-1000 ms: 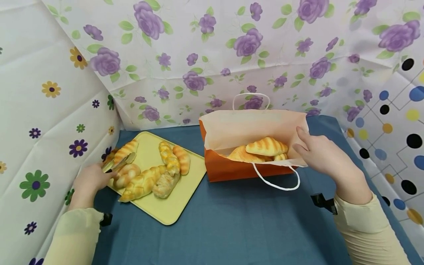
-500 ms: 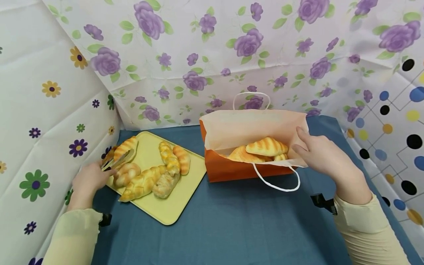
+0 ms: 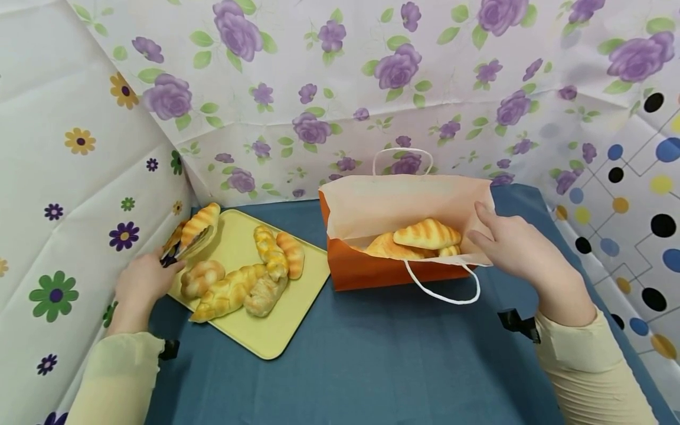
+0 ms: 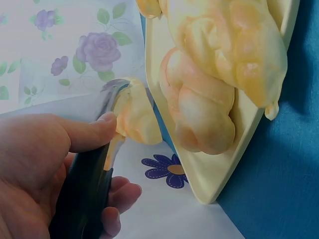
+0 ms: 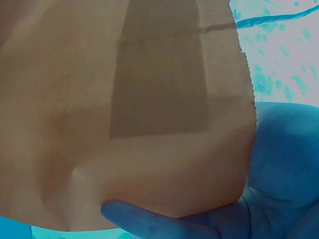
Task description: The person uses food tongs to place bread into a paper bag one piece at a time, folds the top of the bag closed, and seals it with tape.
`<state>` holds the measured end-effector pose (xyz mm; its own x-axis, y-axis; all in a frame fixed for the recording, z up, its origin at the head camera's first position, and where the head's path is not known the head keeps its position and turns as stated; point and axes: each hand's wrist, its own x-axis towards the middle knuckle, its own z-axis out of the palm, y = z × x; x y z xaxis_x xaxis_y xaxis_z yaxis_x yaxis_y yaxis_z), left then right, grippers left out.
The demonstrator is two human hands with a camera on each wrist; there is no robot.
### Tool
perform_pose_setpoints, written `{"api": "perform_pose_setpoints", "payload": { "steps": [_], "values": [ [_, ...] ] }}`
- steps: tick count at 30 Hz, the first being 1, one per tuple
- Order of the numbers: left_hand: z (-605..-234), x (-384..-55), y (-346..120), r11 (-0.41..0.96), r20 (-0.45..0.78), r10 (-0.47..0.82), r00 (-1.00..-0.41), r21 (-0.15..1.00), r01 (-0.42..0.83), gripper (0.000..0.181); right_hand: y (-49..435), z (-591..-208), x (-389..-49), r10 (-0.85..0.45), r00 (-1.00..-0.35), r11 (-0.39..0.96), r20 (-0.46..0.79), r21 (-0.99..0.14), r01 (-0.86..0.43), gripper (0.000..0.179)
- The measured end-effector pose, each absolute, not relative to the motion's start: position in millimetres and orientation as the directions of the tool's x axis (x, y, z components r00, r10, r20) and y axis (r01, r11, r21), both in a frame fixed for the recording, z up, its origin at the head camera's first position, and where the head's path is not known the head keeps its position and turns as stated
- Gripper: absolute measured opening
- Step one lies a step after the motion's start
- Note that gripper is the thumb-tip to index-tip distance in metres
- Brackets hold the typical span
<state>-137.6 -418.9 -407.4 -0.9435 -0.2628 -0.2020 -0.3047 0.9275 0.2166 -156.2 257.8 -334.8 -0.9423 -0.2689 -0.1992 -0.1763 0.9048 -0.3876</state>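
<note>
My left hand [image 3: 147,282] grips black-handled tongs [image 4: 82,194] over the left corner of the yellow tray [image 3: 271,342]. Between the tongs' tips is a striped bread roll [image 3: 202,223], held at the tray's far left edge. Several other breads lie on the tray, among them a knotted roll [image 4: 199,109] and a braided loaf [image 3: 228,293]. On the right, an orange paper bag [image 3: 382,274] lies with its mouth facing me and several breads inside, a striped roll [image 3: 427,234] on top. My right hand [image 3: 523,251] holds the bag's right side by its edge, thumb inside.
White cord handles [image 3: 451,301] hang from the bag's front and rise behind it. A blue cloth [image 3: 382,366] covers the table. Patterned sheets [image 3: 297,77] wall the back and both sides, and the left sheet is close beside my left hand.
The tongs and the striped roll in them have risen slightly up and away from the knotted roll. My right hand and the bag stay in place.
</note>
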Motion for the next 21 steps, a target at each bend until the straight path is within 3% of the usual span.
{"api": "perform_pose_setpoints", "payload": {
  "steps": [10,21],
  "values": [
    [-405,-134,-407,0.936,-0.134,-0.206,-0.969,0.262,-0.235,0.099,257,-334,-156,-0.268,-0.942,0.903,-0.202,-0.393,-0.173,0.079],
    [-392,-133,-379,0.951,0.026,-0.071,-0.997,0.305,-0.060,0.082,257,-335,-156,-0.262,-0.943,0.904,-0.204,-0.395,-0.166,0.081]
  ]
}}
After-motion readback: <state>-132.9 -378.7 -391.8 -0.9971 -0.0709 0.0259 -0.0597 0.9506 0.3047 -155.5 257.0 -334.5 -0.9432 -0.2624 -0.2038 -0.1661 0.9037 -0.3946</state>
